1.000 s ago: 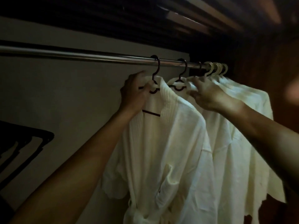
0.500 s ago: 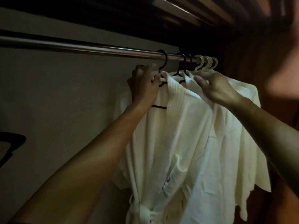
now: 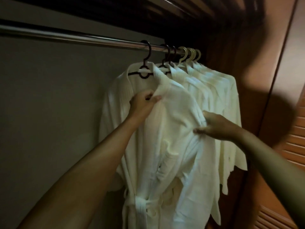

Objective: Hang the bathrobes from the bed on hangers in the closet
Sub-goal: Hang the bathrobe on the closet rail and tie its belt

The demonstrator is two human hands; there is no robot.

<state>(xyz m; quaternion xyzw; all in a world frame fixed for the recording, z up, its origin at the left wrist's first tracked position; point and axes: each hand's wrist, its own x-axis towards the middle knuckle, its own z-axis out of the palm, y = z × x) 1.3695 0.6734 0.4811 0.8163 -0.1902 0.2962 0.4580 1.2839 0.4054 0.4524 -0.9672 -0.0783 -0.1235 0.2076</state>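
A: where's the front bathrobe (image 3: 173,129) hung?

B: on a dark hanger (image 3: 145,70) on the closet rod (image 3: 82,38), left of the other robes (image 3: 219,90). Lapel's pinched by the left hand (image 3: 142,103), side fabric's gripped by the right hand (image 3: 216,126).

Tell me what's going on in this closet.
A person is straightening the front robe, which already hangs from a dark hanger on the rod. The left hand pinches the edge of its lapel, and the right hand grips a fold of cloth at its side. More robes hang bunched behind it, toward the right end of the rod.
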